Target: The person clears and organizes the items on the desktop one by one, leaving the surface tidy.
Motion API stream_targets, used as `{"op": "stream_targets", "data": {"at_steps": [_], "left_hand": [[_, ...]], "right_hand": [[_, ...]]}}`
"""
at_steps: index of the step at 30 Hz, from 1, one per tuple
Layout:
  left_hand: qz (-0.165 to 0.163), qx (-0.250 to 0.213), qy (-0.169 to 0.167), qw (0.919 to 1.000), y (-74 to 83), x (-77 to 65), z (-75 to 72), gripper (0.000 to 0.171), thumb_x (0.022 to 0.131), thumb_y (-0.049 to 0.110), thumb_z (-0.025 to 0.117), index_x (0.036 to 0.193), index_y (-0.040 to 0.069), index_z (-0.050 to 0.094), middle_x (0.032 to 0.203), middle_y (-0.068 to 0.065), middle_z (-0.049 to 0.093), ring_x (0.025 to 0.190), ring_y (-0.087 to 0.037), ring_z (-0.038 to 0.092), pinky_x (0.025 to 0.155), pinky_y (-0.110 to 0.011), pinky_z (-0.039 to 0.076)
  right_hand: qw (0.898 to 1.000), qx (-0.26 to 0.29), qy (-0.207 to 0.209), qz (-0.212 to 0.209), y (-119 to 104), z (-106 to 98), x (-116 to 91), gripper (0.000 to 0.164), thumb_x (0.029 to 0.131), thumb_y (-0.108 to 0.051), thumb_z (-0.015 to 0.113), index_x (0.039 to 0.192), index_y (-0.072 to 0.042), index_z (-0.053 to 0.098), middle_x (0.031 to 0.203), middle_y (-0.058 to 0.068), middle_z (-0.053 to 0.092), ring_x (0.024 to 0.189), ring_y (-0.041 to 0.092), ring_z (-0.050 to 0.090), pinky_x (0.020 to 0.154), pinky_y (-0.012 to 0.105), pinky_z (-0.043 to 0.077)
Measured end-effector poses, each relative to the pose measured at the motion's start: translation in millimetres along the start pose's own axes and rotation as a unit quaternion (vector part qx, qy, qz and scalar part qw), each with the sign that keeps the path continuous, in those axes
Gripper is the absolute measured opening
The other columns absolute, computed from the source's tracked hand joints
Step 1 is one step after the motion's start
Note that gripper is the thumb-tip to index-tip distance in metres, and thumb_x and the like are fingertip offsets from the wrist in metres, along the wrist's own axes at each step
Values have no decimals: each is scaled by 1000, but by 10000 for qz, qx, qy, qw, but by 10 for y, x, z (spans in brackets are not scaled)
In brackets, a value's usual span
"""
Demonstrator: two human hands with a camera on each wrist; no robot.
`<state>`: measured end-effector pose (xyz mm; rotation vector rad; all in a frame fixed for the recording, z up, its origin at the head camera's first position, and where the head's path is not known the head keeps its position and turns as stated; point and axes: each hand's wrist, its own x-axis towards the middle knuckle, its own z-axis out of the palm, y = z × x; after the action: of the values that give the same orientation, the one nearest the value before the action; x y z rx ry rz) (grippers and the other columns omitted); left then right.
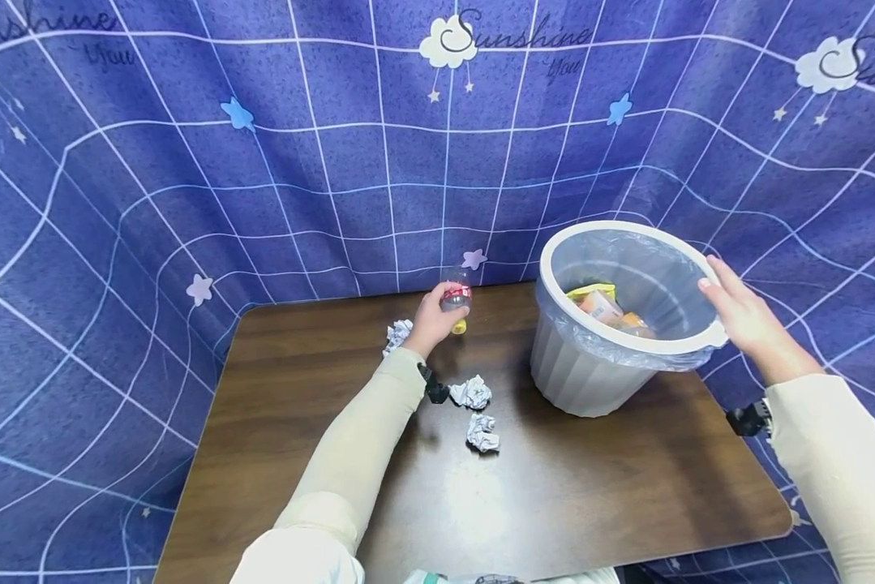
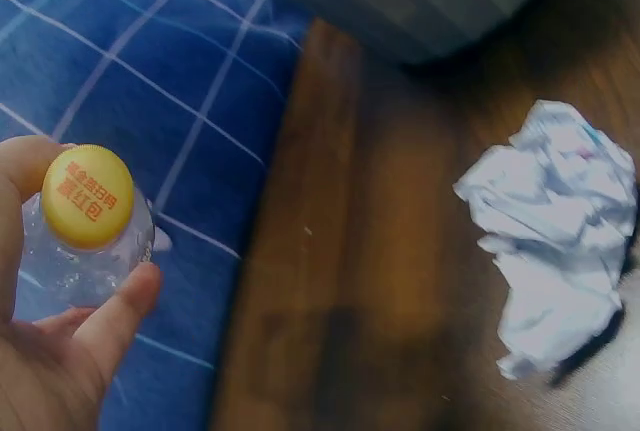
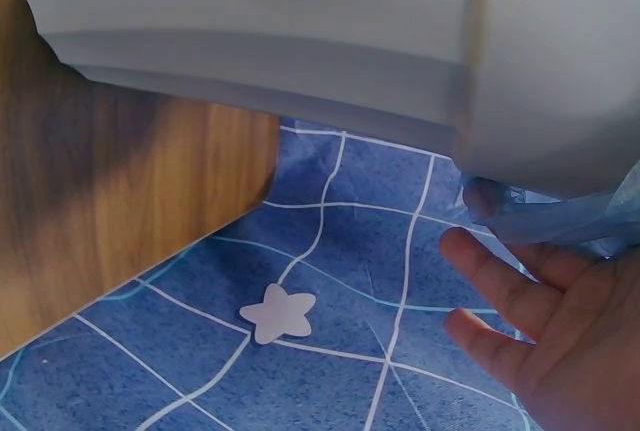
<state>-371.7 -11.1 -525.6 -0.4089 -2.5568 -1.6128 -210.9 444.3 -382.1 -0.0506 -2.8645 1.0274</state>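
My left hand (image 1: 437, 320) grips a clear plastic bottle (image 1: 455, 296) with a red label, near the back edge of the table. Its yellow cap (image 2: 88, 196) faces the camera in the left wrist view, thumb and fingers around the neck end. On the right stands a grey trash bin (image 1: 583, 377) with a white rim and a clear liner. My right hand (image 1: 747, 312) holds the bin's rim at its right side, thumb over the edge. Below the rim, other fingers (image 3: 510, 286) stretch out loosely beside the liner (image 3: 570, 221).
Crumpled paper balls lie on the brown table (image 1: 298, 405): one (image 1: 396, 334) beside the left hand, another (image 1: 471, 392) near the left wrist, a third (image 1: 483, 433) closer to me. Wrappers (image 1: 601, 307) lie inside the bin. A blue curtain (image 1: 335, 162) hangs behind the table.
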Motion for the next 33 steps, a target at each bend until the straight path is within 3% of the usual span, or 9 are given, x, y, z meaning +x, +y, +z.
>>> {"op": "stream_targets", "data": {"at_steps": [11, 18, 28, 33], "left_hand": [[326, -381, -256, 9984, 639, 57, -65, 47, 89, 20, 77, 133, 21, 60, 129, -9, 63, 115, -23, 59, 99, -38, 49], [529, -673, -333, 9958, 1050, 63, -82, 47, 90, 21, 76, 134, 23, 59, 126, -8, 64, 105, -21, 63, 85, -32, 55], [817, -1190, -402, 9887, 1453, 3, -63, 50, 87, 15, 77, 134, 20, 59, 123, -12, 63, 88, -20, 67, 72, -29, 57], [841, -1303, -392, 9871, 1644, -12, -41, 53, 87, 14, 78, 136, 21, 59, 127, -12, 62, 92, -23, 70, 74, -29, 58]], "right_hand": [[10000, 36, 53, -47, 16, -22, 19, 64, 110, -43, 26, 163, -16, 4, 165, 25, 4, 144, 61, 8, 115, 71, 7], [9999, 66, 62, -50, 6, -23, 10, 64, 109, -43, 26, 163, -16, 3, 164, 26, 4, 143, 61, 8, 115, 71, 7], [10000, 7, 20, -38, 23, -4, 3, 64, 109, -43, 25, 163, -16, 2, 164, 27, 4, 143, 62, 8, 114, 72, 8], [10000, 15, 23, -24, 25, 7, 2, 65, 109, -44, 26, 163, -16, 3, 164, 28, 5, 142, 63, 9, 114, 72, 8]]}}
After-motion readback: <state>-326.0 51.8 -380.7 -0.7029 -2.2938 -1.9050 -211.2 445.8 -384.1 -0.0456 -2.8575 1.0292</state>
